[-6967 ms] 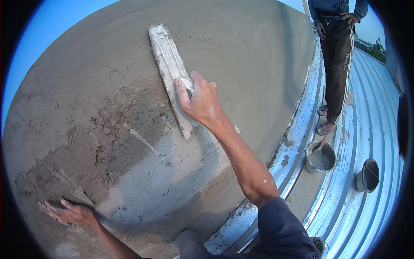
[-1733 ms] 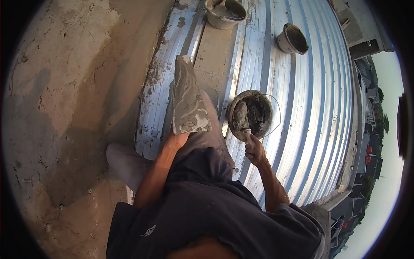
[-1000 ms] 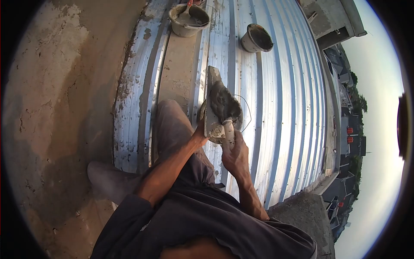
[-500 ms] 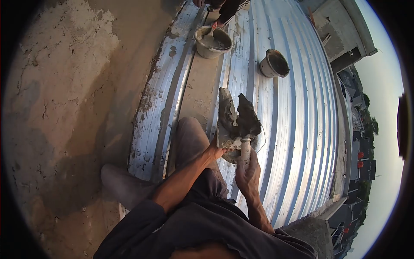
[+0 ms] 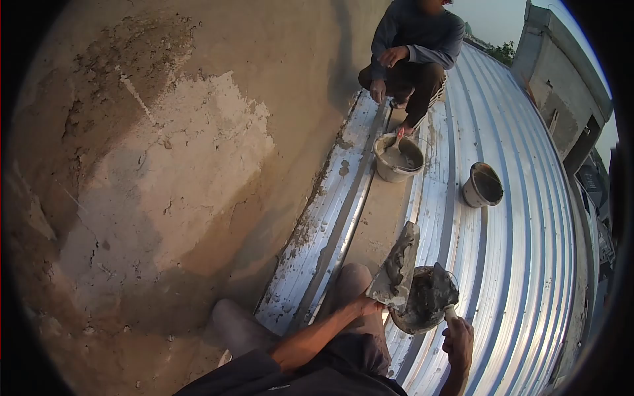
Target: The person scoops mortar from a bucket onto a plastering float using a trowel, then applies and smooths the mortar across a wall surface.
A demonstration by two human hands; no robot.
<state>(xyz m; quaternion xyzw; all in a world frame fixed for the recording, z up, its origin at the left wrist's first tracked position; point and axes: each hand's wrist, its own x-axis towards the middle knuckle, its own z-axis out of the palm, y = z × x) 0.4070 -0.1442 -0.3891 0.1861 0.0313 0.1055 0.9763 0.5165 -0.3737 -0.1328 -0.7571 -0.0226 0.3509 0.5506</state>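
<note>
My left hand [image 5: 368, 306] is closed on the near end of a flat, narrow mortar board [image 5: 378, 291], which carries a strip of wet grey mortar [image 5: 399, 259]. In my right hand [image 5: 457, 340], fingers wrapped round its pale handle, is a trowel [image 5: 450, 312]. Its blade is coated in dark mortar and sits over a bucket [image 5: 411, 327] of mortar between my hands. The board overlaps the left side of that bucket. Whether the trowel blade touches the mortar inside, I cannot tell.
A co-worker [image 5: 419, 49] squats ahead on the metal roofing [image 5: 515, 231]. Before them stands a bucket of mortar [image 5: 391, 173] with a red-handled tool in it. Another bucket [image 5: 473, 193] stands to the right. A partly plastered wall [image 5: 198, 145] rises on the left.
The view has tilted up and swung left, bringing the co-worker into sight. My right hand has drawn the trowel away from the board to the right, over the near bucket.
</note>
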